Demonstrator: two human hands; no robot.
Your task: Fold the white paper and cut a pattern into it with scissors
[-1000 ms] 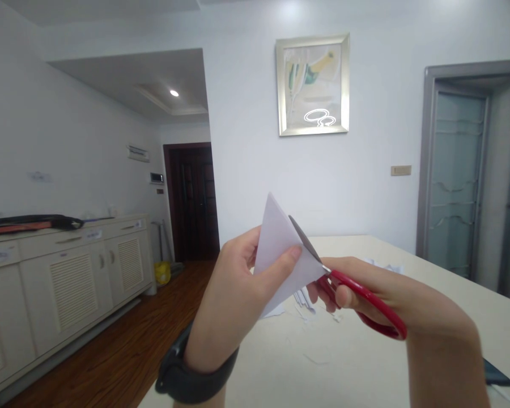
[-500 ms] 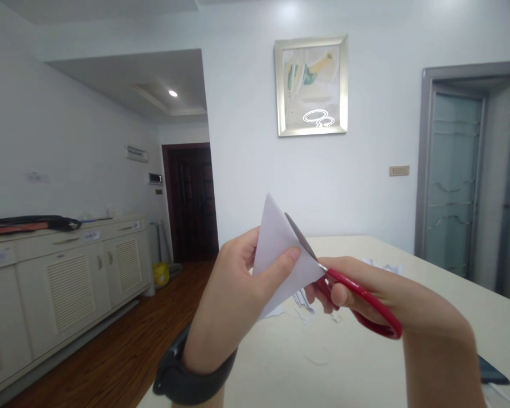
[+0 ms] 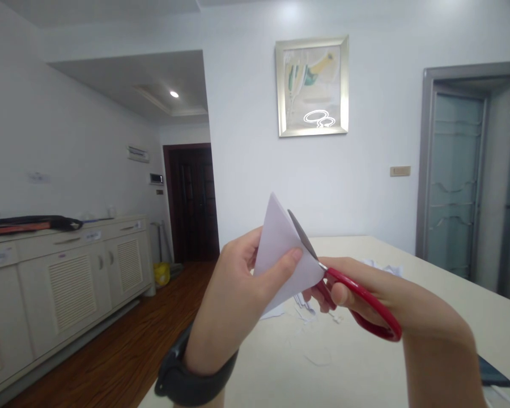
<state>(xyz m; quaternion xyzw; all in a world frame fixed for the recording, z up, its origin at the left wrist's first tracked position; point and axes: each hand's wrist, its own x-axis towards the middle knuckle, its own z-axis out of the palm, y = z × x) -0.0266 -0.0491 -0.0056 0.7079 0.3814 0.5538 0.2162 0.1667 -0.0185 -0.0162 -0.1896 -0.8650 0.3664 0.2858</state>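
My left hand (image 3: 233,289) pinches a folded white paper triangle (image 3: 280,255) between thumb and fingers, holding it up above the table. A dark band sits on that wrist. My right hand (image 3: 365,294) grips red-handled scissors (image 3: 361,303), fingers through the loops. The grey blades (image 3: 301,235) lie along the paper's right edge, one blade showing in front of it. Both hands are raised over the near part of the cream table (image 3: 365,362).
Small paper scraps (image 3: 306,306) lie on the table under the hands, with more crumpled paper (image 3: 382,266) farther back. A dark phone (image 3: 493,371) rests at the right edge. A white cabinet (image 3: 68,283) lines the left wall; wooden floor lies between.
The hands, paper and scissors have barely moved; the blade tip shifted slightly along the paper's edge.
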